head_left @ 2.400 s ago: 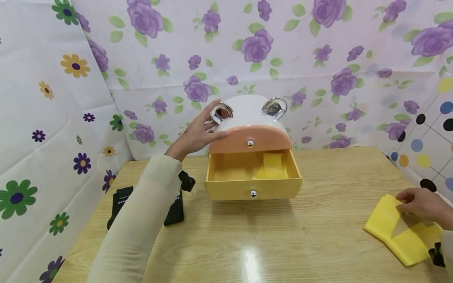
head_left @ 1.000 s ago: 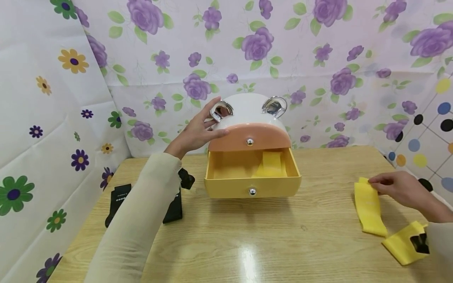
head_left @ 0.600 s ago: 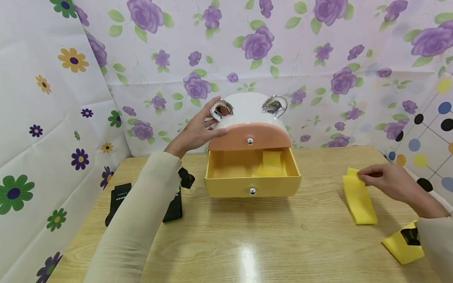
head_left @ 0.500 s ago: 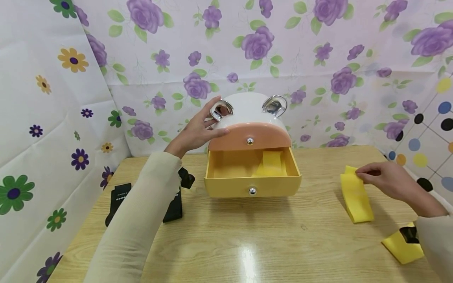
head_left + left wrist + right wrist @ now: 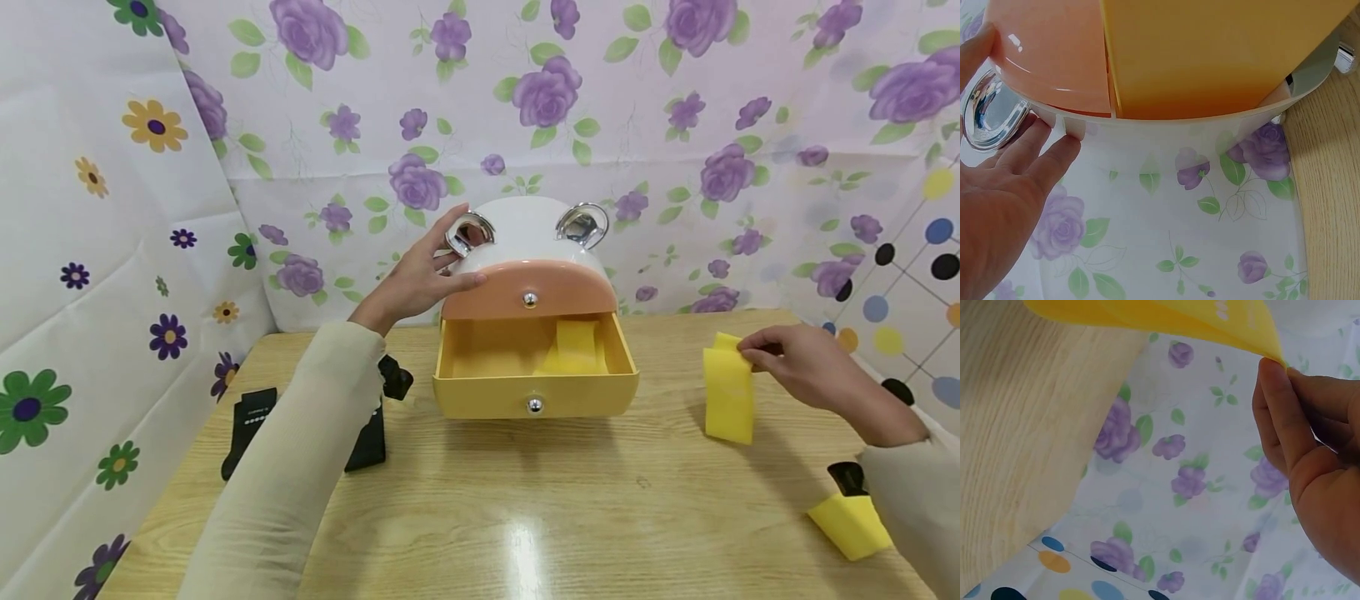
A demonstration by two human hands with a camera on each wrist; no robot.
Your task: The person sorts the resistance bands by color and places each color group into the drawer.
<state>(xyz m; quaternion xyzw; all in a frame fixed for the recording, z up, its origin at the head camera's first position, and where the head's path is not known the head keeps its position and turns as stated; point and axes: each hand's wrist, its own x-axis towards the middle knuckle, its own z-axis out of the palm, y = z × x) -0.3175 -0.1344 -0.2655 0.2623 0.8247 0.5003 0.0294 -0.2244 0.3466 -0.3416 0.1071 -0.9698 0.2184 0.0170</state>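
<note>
A small drawer box with a white domed top [image 5: 517, 221] and silver ears stands on the table. My left hand [image 5: 412, 279] lies against its left side at the ear, thumb on the orange upper drawer [image 5: 555, 287], fairly straight fingers on the white side [image 5: 1147, 144]. The yellow lower drawer [image 5: 480, 398] is pulled out, with a folded yellow sock [image 5: 576, 346] inside. At the right, my right hand [image 5: 806, 362] pinches another yellow sock [image 5: 727, 396] by its top edge, hanging above the table. In the right wrist view, thumb and fingertips meet on the sock [image 5: 1210, 319].
Another yellow sock [image 5: 851, 525] lies at the right, partly behind the right sleeve [image 5: 911, 500]. Black socks [image 5: 251, 417] lie at the left, partly covered by the left sleeve [image 5: 292, 467]. Flowered sheets [image 5: 337, 208] hang behind and beside the wooden table [image 5: 600, 508].
The right hand has lifted one yellow sock off the table and carried it left and away from me; the other stayed behind. The left hand and the drawer box have not moved.
</note>
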